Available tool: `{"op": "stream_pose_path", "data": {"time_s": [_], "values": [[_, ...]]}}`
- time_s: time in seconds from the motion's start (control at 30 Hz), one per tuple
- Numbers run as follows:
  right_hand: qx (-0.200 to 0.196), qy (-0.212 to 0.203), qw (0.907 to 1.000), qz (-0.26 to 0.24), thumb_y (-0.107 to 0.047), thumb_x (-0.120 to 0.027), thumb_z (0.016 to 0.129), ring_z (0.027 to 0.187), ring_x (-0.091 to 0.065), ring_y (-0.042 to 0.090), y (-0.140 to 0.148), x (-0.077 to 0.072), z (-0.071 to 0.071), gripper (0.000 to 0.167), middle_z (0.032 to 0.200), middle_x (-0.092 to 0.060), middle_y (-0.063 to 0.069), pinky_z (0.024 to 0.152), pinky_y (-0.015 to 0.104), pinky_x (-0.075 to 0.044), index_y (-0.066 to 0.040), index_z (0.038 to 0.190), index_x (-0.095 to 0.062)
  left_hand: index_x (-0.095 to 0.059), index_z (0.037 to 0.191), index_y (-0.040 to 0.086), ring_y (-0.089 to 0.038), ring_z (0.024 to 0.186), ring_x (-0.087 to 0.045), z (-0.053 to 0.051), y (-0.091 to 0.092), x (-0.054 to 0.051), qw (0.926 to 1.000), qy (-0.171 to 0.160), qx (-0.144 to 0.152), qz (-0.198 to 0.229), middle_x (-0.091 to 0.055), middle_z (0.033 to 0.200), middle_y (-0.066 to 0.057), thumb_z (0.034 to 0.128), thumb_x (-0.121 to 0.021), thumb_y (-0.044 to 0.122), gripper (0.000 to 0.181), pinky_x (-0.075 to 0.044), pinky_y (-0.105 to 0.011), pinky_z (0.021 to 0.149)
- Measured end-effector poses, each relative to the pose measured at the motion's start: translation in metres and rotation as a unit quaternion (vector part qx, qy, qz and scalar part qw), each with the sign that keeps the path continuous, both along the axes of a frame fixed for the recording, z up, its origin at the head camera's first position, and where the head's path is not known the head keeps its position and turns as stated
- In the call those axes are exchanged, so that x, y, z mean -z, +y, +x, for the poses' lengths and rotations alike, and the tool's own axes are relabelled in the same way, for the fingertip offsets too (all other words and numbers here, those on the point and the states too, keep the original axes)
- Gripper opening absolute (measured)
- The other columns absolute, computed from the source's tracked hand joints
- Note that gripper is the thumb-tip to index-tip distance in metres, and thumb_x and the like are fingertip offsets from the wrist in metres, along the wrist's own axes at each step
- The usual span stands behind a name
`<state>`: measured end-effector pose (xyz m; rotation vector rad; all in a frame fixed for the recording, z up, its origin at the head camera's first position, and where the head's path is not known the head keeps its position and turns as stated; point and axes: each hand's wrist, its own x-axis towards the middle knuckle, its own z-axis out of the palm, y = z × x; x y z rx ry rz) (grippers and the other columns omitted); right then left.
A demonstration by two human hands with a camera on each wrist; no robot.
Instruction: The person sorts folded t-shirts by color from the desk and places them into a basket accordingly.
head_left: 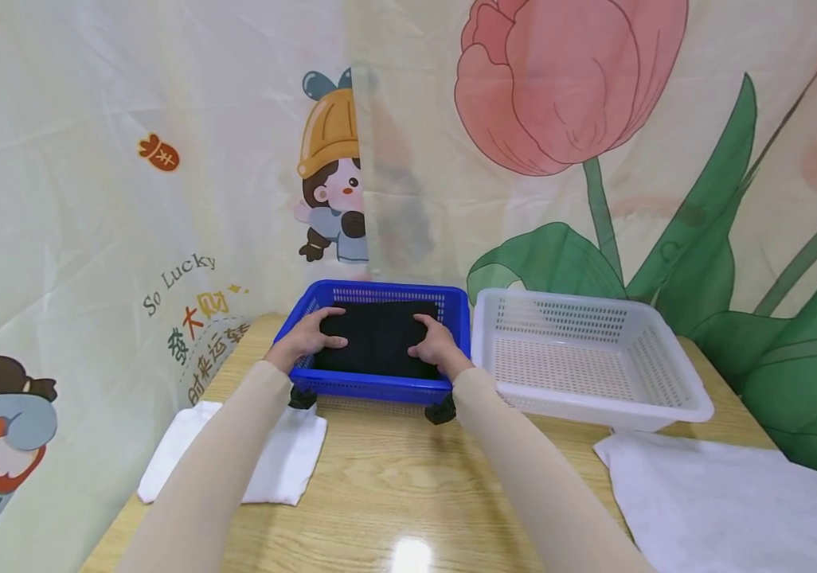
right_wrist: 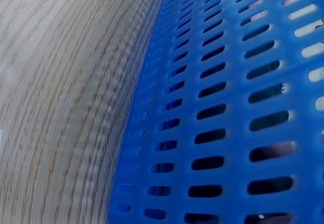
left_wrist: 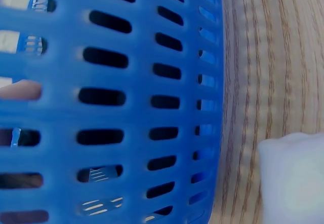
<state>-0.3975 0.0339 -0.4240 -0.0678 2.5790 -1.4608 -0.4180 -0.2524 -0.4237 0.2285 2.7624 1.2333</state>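
A folded black cloth [head_left: 376,338] lies inside a blue plastic basket [head_left: 380,387] with slotted walls. My left hand [head_left: 308,333] reaches over the basket's left side and rests on the cloth's left part, thumb and forefinger spread apart. On the opposite side, my right hand [head_left: 437,344] touches the cloth's right part with thumb and forefinger likewise apart. The other fingers are mostly hidden. In the left wrist view, the slotted blue wall [left_wrist: 136,112] fills most of the frame, with a bit of finger [left_wrist: 21,89] showing through. The right wrist view shows the same basket [right_wrist: 235,97].
A white slotted basket [head_left: 595,410] stands right of the blue one. White cloths lie on the wooden table [head_left: 373,477]: one cloth [head_left: 283,465] at left, partly under my left arm, another cloth [head_left: 724,501] at front right. A printed curtain [head_left: 408,103] hangs behind.
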Motion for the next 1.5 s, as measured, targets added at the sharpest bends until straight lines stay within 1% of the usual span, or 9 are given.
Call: {"op": "stream_pose_path", "data": {"time_s": [0.1,0.2,0.37,0.53,0.77,0.93,1.1,1.3,1.5], "values": [[0.008,-0.001,1.0,0.006,-0.002,-0.076,0.095,0.144,-0.043,0.039,0.001,-0.001,0.001,0.079,0.171,-0.028,0.021,0.102,0.047,-0.054,-0.02,0.164,-0.041,-0.042,0.162,0.01,-0.048,0.149,-0.036,0.0,0.001,-0.002,1.0,-0.004,0.001,-0.009,-0.036,0.165,-0.028,0.0985,-0.078,0.016,0.073,-0.029,-0.062,0.124],[0.011,-0.005,0.9997,0.019,-0.003,-0.077,0.096,0.155,-0.03,0.042,0.001,-0.001,0.001,0.08,0.172,-0.025,0.024,0.108,0.052,-0.051,-0.021,0.165,-0.041,-0.041,0.162,0.01,-0.047,0.152,-0.033,0.0,0.003,-0.002,0.9997,-0.013,0.001,-0.021,-0.033,0.167,-0.027,0.099,-0.078,0.018,0.074,-0.027,-0.062,0.126],[0.006,-0.007,0.9989,0.047,-0.004,-0.077,0.096,0.159,-0.023,0.042,0.0,0.0,0.001,0.081,0.172,-0.023,0.025,0.108,0.052,-0.051,-0.02,0.166,-0.039,-0.041,0.162,0.008,-0.048,0.154,-0.03,0.0,0.005,-0.003,0.9984,-0.012,0.003,-0.056,-0.032,0.167,-0.029,0.1002,-0.077,0.02,0.072,-0.026,-0.062,0.126],[0.007,-0.004,0.9981,0.061,-0.007,-0.076,0.097,0.16,-0.019,0.043,0.0,0.002,0.002,0.079,0.171,-0.021,0.027,0.109,0.053,-0.051,-0.017,0.166,-0.039,-0.041,0.162,0.007,-0.049,0.153,-0.031,0.002,0.008,-0.004,0.9979,-0.014,0.001,-0.063,-0.033,0.166,-0.031,0.1005,-0.076,0.02,0.072,-0.025,-0.062,0.126],[0.002,0.006,0.9997,0.024,-0.012,-0.076,0.098,0.159,-0.018,0.045,0.006,-0.001,0.011,0.08,0.171,-0.013,0.03,0.12,0.056,-0.04,-0.012,0.166,-0.035,-0.045,0.16,0.006,-0.049,0.152,-0.034,0.003,0.015,-0.009,0.9906,0.009,0.013,-0.136,-0.039,0.164,-0.029,0.0995,-0.078,0.025,0.071,-0.03,-0.063,0.124],[-0.051,0.009,0.9985,0.016,-0.019,-0.076,0.099,0.161,-0.014,0.043,0.014,-0.02,0.022,0.083,0.172,-0.013,0.028,0.123,0.058,-0.035,-0.012,0.168,-0.03,-0.054,0.152,0.003,-0.05,0.146,-0.042,0.011,0.014,-0.021,0.9761,0.064,0.015,-0.207,-0.049,0.156,-0.031,0.0939,-0.083,0.02,0.067,-0.034,-0.063,0.121],[-0.1,0.027,0.9946,0.006,-0.022,-0.074,0.101,0.162,-0.013,0.04,0.026,-0.049,0.036,0.083,0.175,-0.014,0.022,0.124,0.059,-0.032,-0.012,0.169,-0.027,-0.061,0.142,-0.001,-0.051,0.135,-0.051,0.021,0.009,-0.035,0.965,0.135,0.003,-0.225,-0.059,0.142,-0.032,0.0869,-0.087,0.011,0.062,-0.04,-0.062,0.117],[-0.136,0.044,0.9897,-0.012,-0.025,-0.073,0.102,0.158,-0.028,0.042,0.045,-0.072,0.062,0.083,0.176,-0.017,0.015,0.122,0.058,-0.037,-0.016,0.17,-0.025,-0.062,0.141,-0.001,-0.051,0.131,-0.055,0.04,-0.003,-0.06,0.9686,0.162,0.011,-0.188,-0.061,0.141,-0.031,0.0901,-0.084,0.011,0.057,-0.043,-0.064,0.112],[-0.153,0.034,0.9861,-0.057,-0.027,-0.073,0.103,0.155,-0.035,0.044,0.064,-0.084,0.093,0.084,0.176,-0.02,0.011,0.118,0.061,-0.041,-0.022,0.17,-0.024,-0.06,0.145,0.003,-0.047,0.129,-0.059,0.067,-0.019,-0.086,0.9768,0.168,0.022,-0.131,-0.061,0.144,-0.025,0.0947,-0.081,0.014,0.055,-0.05,-0.062,0.106]]}}
